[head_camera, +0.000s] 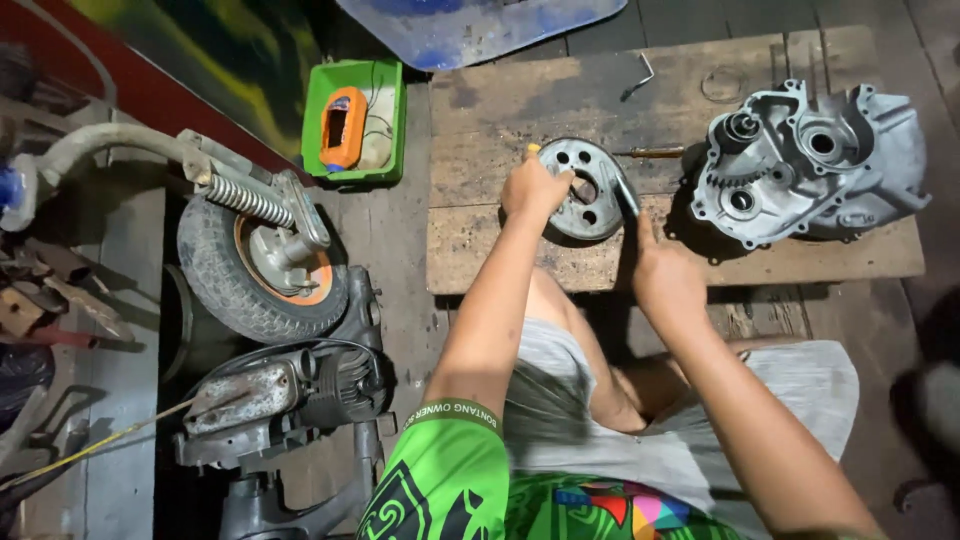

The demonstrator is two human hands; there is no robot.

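Observation:
A round grey metal disc with several holes [585,190] lies on a worn wooden board [500,110]. My left hand [535,188] grips the disc's left edge. A yellow-tipped thing pokes out above that hand's knuckles. My right hand [665,280] holds a thin metal tool [622,190] whose tip rests on the disc's right side. To the right of the disc, a grey aluminium engine casing [810,160] with gears and round openings sits on the same board.
A screwdriver [655,153] and a bent metal key [640,78] lie on the board behind the disc. A green tray [355,120] holds an orange meter. At the left stand a small wheel with spring shock [260,255] and an engine block [290,395].

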